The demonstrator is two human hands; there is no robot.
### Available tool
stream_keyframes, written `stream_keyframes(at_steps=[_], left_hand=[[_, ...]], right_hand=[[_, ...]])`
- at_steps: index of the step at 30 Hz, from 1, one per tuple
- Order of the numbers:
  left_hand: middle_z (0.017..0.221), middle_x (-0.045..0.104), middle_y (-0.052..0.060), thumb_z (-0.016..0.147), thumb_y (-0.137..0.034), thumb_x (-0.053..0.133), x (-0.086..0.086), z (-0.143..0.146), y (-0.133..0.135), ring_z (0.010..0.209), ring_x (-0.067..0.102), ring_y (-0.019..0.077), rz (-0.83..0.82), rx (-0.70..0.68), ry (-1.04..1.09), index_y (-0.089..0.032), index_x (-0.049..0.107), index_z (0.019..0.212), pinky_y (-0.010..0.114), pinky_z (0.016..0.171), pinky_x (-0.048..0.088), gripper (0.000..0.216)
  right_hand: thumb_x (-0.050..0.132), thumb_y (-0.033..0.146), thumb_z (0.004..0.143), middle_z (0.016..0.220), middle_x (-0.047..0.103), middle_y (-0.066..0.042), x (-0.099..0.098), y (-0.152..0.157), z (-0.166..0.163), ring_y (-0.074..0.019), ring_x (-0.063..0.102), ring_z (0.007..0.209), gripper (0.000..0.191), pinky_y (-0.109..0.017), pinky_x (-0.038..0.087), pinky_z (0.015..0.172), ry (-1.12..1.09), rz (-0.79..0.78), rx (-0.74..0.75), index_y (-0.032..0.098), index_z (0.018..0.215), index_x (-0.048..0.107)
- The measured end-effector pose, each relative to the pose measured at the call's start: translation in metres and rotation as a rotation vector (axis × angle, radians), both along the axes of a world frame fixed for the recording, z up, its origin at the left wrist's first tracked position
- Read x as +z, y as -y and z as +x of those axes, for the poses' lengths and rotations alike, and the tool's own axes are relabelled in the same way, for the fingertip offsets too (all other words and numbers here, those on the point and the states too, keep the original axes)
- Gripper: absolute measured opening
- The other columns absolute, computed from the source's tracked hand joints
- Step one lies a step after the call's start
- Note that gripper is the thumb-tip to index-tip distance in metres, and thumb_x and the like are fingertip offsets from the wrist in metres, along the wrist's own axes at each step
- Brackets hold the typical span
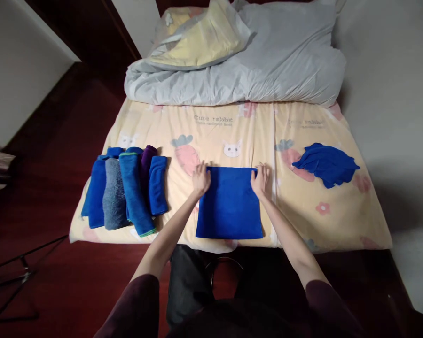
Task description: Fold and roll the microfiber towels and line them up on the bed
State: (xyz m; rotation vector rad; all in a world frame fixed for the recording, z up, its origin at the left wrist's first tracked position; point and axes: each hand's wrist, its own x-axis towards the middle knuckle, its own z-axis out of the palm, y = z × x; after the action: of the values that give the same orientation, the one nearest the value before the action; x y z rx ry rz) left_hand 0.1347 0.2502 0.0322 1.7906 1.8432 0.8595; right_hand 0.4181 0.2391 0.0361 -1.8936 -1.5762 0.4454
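A blue towel (229, 204) lies flat and squared on the yellow cartoon-print mattress (254, 126) near its front edge. My left hand (200, 179) grips the towel's far left corner, fingers curled over the edge. The far right corner is gripped the same way by my right hand (261, 180). To the left, a row of several folded towels (127, 190) in blue, grey and purple lies side by side. A crumpled blue towel (326, 163) sits on the right of the mattress.
A bunched grey duvet (268, 65) and a yellow pillow (200, 42) fill the far end of the bed. Dark red floor (38, 197) runs along the left, with a black wire stand (17, 277). A white wall (395, 94) bounds the right side.
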Motion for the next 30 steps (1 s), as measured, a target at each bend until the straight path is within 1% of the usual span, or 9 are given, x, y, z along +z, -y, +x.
stream_keyframes(at_steps=[3,5,9,12,16,21,25,27,30], left_hand=[[0.167,0.036,0.009,0.098,-0.043,0.051,-0.008,0.019,0.039,0.158,0.024,0.0303,0.058,-0.375,-0.117,-0.02,0.053,0.15,0.051,0.13,0.016,0.057],[0.169,0.031,0.008,0.099,-0.046,0.05,-0.015,0.019,0.045,0.16,0.018,0.029,0.038,-0.382,-0.138,-0.019,0.048,0.155,0.05,0.131,0.011,0.062],[0.169,0.029,0.013,0.101,-0.047,0.045,-0.019,0.012,0.024,0.16,0.016,0.0287,0.026,-0.175,-0.112,-0.014,0.04,0.159,0.051,0.132,0.007,0.067],[0.169,0.029,0.015,0.102,-0.045,0.042,-0.015,0.021,0.025,0.161,0.013,0.0286,0.06,-0.249,-0.124,-0.01,0.037,0.16,0.051,0.132,0.005,0.068],[0.169,0.028,0.013,0.103,-0.04,0.039,-0.016,0.024,0.059,0.16,0.016,0.0264,0.042,-0.421,-0.174,-0.013,0.034,0.162,0.049,0.132,0.008,0.065],[0.171,0.022,0.014,0.104,-0.038,0.034,-0.014,0.018,0.098,0.161,0.008,0.0259,-0.002,-0.203,-0.202,-0.009,0.026,0.164,0.05,0.132,0.005,0.067],[0.171,0.022,0.012,0.104,-0.033,0.035,-0.012,0.034,0.14,0.161,0.011,0.0255,0.008,-0.385,-0.218,-0.012,0.023,0.165,0.05,0.133,0.006,0.066],[0.171,0.023,0.012,0.104,-0.031,0.034,-0.013,0.031,0.162,0.16,0.014,0.0247,0.007,-0.399,-0.242,-0.012,0.022,0.166,0.049,0.133,0.008,0.065],[0.171,0.021,0.013,0.105,-0.03,0.031,-0.015,0.018,0.182,0.161,0.011,0.0246,0.009,-0.286,-0.298,-0.009,0.021,0.165,0.049,0.133,0.01,0.065]], right_hand=[[0.043,0.038,0.104,0.169,0.032,-0.009,-0.006,0.037,-0.023,-0.0273,0.022,0.158,0.053,-0.051,0.018,0.129,0.206,0.013,0.481,0.02,0.154,0.048],[0.042,0.044,0.105,0.171,0.025,-0.008,-0.011,0.046,-0.021,-0.0253,0.016,0.16,0.061,-0.049,0.014,0.131,0.278,-0.034,0.613,0.02,0.16,0.038],[0.034,0.045,0.106,0.17,0.025,-0.014,-0.015,0.027,-0.004,-0.0278,0.013,0.161,0.068,-0.055,0.007,0.131,0.295,-0.076,0.364,0.01,0.164,0.028],[0.032,0.042,0.106,0.17,0.023,-0.016,-0.013,0.026,-0.013,-0.0305,0.009,0.161,0.067,-0.059,0.002,0.13,0.295,-0.049,0.313,0.005,0.163,0.027],[0.034,0.042,0.106,0.171,0.023,-0.012,-0.012,0.06,-0.024,-0.0255,0.013,0.161,0.067,-0.051,0.006,0.132,0.299,-0.06,0.546,0.009,0.165,0.025],[0.029,0.038,0.107,0.171,0.02,-0.016,-0.008,0.095,-0.017,-0.0289,0.01,0.161,0.067,-0.058,0.001,0.13,0.326,-0.104,0.325,0.004,0.164,0.021],[0.029,0.037,0.107,0.172,0.019,-0.012,-0.006,0.136,-0.04,-0.0257,0.008,0.162,0.064,-0.053,0.002,0.132,0.363,-0.076,0.488,0.008,0.165,0.024],[0.028,0.037,0.108,0.171,0.021,-0.01,-0.009,0.159,-0.039,-0.0223,0.013,0.161,0.063,-0.048,0.007,0.132,0.379,-0.084,0.556,0.011,0.165,0.023],[0.026,0.036,0.109,0.171,0.022,-0.014,-0.012,0.179,-0.025,-0.0241,0.016,0.16,0.064,-0.051,0.008,0.131,0.408,-0.106,0.418,0.007,0.165,0.02]])
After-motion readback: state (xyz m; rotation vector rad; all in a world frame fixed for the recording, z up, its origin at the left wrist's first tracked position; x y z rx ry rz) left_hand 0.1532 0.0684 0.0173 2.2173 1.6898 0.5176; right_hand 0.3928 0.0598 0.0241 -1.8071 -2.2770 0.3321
